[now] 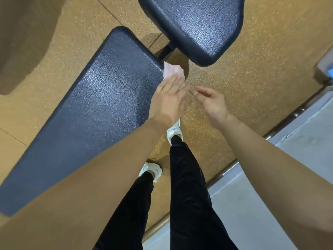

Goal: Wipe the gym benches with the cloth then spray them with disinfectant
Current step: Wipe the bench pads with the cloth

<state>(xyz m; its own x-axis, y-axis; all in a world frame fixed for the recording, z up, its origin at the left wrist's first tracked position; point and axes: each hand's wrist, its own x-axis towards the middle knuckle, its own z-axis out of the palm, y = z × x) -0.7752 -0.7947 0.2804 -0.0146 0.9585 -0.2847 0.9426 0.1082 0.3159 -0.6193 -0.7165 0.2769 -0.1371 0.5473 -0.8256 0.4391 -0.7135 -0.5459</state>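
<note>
The long bench (93, 112) fills the left, its dark padded top running from the near left up to a rounded far end at centre. The cloth (173, 71), pink-and-white checked, sits at the bench's right edge close to the far right corner, part of it hanging past the edge over the floor (252, 78). The left hand (166, 101) lies flat on the cloth, fingers (173, 83) straight and pressing it against the edge, not curled round it. From those fingers nearly all of the top stretches back and to the left along the long axis, so the stroke I would expect next is a pull down that axis toward the near left end, and the left hand alone is placed for it. Just to the right, apart from the cloth and over bare floor, the right hand (213, 105) hovers with fingers loosely spread and holds nothing. Beyond both hands, at top right, a second seat pad (194, 24) stands apart from the bench across a gap; the right hand is the nearer one to it. No disinfectant bottle is in view, so the job looks to be in its wiping stage, with spraying not yet begun.
</note>
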